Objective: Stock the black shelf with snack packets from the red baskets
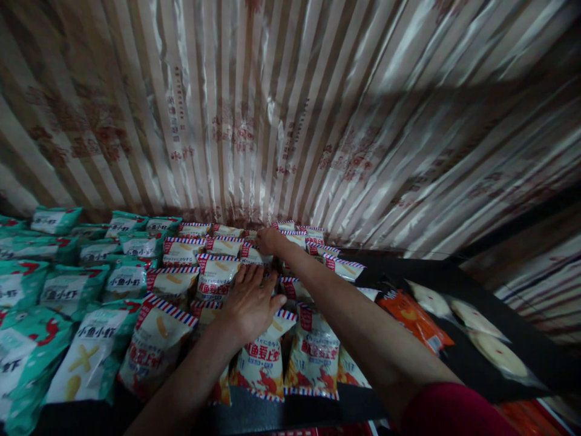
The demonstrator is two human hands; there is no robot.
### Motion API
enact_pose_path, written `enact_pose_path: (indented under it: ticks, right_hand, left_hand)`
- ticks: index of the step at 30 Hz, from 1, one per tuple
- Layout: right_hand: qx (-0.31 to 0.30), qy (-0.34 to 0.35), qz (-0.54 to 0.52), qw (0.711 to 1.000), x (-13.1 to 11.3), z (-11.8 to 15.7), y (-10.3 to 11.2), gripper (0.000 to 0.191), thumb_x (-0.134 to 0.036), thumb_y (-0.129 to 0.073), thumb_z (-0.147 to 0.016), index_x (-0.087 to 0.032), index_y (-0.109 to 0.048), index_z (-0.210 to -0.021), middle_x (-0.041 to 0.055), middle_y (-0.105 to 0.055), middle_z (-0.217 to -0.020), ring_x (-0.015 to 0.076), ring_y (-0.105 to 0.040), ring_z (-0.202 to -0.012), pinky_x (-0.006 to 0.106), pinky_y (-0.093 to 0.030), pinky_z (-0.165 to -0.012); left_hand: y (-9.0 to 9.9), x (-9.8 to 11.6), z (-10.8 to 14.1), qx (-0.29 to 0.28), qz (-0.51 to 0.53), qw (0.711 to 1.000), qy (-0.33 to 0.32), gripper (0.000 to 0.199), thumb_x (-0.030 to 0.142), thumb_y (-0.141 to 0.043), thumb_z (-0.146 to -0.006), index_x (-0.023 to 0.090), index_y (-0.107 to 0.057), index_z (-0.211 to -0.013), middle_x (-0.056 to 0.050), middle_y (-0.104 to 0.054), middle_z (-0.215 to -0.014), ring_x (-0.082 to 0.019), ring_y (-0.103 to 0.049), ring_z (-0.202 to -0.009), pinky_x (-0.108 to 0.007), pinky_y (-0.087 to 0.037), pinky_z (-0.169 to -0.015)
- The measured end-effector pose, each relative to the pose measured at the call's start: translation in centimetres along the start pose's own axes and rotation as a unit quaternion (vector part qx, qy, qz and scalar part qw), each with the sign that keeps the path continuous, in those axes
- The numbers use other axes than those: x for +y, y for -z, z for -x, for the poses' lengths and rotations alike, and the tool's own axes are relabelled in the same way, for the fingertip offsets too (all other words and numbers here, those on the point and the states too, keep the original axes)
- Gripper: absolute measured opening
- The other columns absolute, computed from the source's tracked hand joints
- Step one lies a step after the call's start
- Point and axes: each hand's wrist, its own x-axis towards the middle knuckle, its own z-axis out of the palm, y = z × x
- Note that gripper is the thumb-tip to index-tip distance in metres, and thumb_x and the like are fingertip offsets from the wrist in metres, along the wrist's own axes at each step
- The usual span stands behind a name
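Observation:
White snack bags (313,354) with red print and red-and-blue striped edges stand in several rows in front of me. My left hand (252,303) lies over the middle rows, palm down, its fingers spread across the tops of the bags. Farther back, my right hand (271,241) reaches across with curled fingers closed on a snack bag in the rear rows. That hand's fingertips are partly hidden, and the bag under them shows only in part. My right forearm covers some bags on the right side.
Teal snack bags (93,348) fill the left side. To the right lie an orange packet (415,318) and several flat, pale round items in clear wrap (497,351) on the black surface (535,330). A striped foil-like sheet (254,109) with red print rises behind.

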Motion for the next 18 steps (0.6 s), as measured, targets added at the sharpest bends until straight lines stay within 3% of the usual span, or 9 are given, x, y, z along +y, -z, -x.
enact_pose_path:
  ticks: [10, 13, 18]
  right_hand:
    - [0.019, -0.046, -0.015, 0.999, -0.2, 0.2, -0.7, 0.041, -0.035, -0.036, -0.092, -0.011, -0.062, -0.112, 0.0182, -0.067, -0.107, 0.0260, -0.064, -0.098, 0.034, -0.050, -0.080]
    - [0.012, -0.023, -0.013, 1.000, 0.1, 0.1, -0.9, 0.039, -0.036, -0.037, -0.092, -0.013, -0.063, -0.109, 0.0174, -0.066, -0.108, 0.0261, -0.063, -0.100, 0.034, -0.049, -0.081]
    - [-0.013, 0.046, 0.006, 0.999, 0.4, -0.4, -0.9, 0.029, -0.023, -0.043, -0.089, -0.016, -0.063, -0.108, 0.0128, -0.065, -0.113, 0.0248, -0.061, -0.102, 0.031, -0.049, -0.082]
  left_hand:
    - [0.0, -0.1, 0.2, 0.001, 0.000, 1.000, -0.007, 0.056, 0.046, -0.017, -0.092, 0.016, -0.040, -0.132, -0.012, -0.045, -0.137, -0.024, -0.033, -0.131, -0.047, -0.015, -0.111]
    - [0.0, -0.1, 0.2, -0.002, 0.003, 1.000, -0.005, 0.056, 0.047, -0.017, -0.092, 0.016, -0.040, -0.133, -0.011, -0.045, -0.137, -0.024, -0.032, -0.131, -0.047, -0.015, -0.111]
    - [0.2, 0.0, 0.2, -0.001, 0.009, 1.000, -0.007, 0.053, 0.046, -0.021, -0.092, 0.017, -0.043, -0.130, -0.011, -0.047, -0.135, -0.024, -0.033, -0.131, -0.047, -0.014, -0.112]
